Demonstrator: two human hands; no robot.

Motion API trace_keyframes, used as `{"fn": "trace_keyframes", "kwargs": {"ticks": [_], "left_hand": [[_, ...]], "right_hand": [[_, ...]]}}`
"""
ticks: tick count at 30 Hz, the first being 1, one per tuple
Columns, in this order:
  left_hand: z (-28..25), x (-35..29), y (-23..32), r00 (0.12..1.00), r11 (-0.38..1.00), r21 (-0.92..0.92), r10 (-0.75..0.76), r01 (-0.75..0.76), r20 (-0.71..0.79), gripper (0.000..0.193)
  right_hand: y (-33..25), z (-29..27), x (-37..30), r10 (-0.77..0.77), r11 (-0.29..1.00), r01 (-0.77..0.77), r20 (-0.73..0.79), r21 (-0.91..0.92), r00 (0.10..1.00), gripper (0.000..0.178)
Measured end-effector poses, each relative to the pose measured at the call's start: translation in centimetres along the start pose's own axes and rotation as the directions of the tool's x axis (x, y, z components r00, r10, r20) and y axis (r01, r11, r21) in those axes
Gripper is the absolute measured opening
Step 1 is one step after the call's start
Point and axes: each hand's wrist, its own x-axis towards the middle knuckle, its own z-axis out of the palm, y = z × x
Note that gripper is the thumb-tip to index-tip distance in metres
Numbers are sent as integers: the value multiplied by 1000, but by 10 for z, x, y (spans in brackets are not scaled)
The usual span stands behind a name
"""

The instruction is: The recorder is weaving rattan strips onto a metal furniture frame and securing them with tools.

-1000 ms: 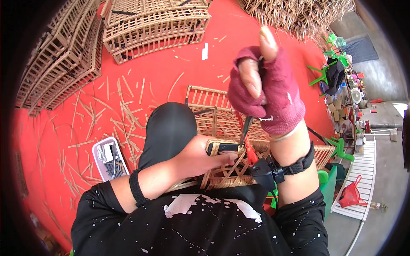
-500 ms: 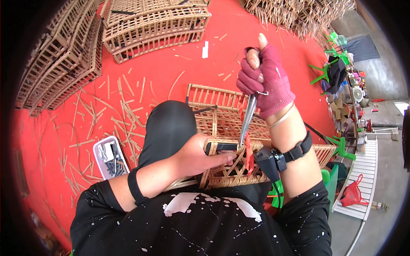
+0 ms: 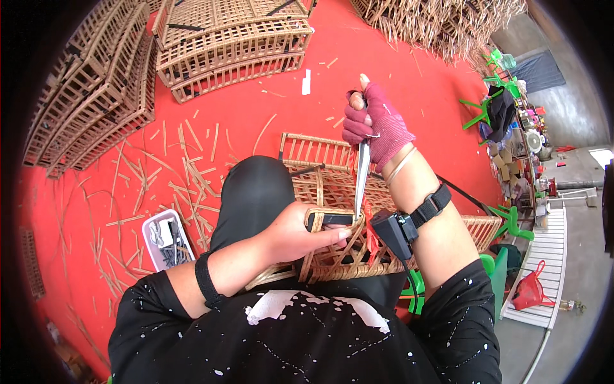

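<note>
A woven rattan basket (image 3: 326, 182) rests across my lap, tilted, with its corner frame toward me. My left hand (image 3: 297, 230) is closed on that corner, thumb along the edge beside a black strip (image 3: 332, 219) set in the frame. My right hand (image 3: 377, 125), in a maroon fingerless glove, is wrapped round the handle of a long tapered metal awl (image 3: 362, 176). The awl's tip meets the weave at the corner, just beyond my left thumb. A red ribbon (image 3: 371, 237) hangs on the basket beside the tip. The glove hides most of the handle.
Stacked rattan baskets (image 3: 233, 48) stand at the far left on the red floor covering (image 3: 256, 96). Cut rattan strips (image 3: 192, 173) lie scattered near a white tub (image 3: 153, 246) of small parts. Bundled rattan (image 3: 441, 25) is at the back, green stools (image 3: 483, 109) at the right.
My right hand has moved left and a little toward me, bringing the awl more upright. Its tip stays by the basket corner. My left hand keeps its grip.
</note>
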Motion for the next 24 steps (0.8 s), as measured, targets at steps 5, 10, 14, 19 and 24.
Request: {"fn": "trace_keyframes", "kwargs": {"ticks": [5, 10, 14, 19, 24], "left_hand": [[2, -1, 1, 999, 999, -29, -44, 44, -29, 16], [2, -3, 3, 998, 999, -5, -42, 41, -38, 16], [3, -5, 5, 995, 995, 34, -91, 93, -44, 17], [2, -3, 6, 998, 997, 57, -40, 43, -47, 19], [1, -6, 3, 998, 993, 98, -55, 58, -37, 21]], "right_hand": [[4, -4, 6, 90, 996, -90, 4, -3, 996, 46], [12, -9, 13, 164, 986, -164, 1, -3, 986, 44], [24, -15, 17, 280, 959, -277, -58, 64, 958, 42], [28, -21, 20, 310, 943, -328, -211, -55, 927, 41], [53, -24, 19, 351, 762, -526, -441, -379, 826, 31]]}}
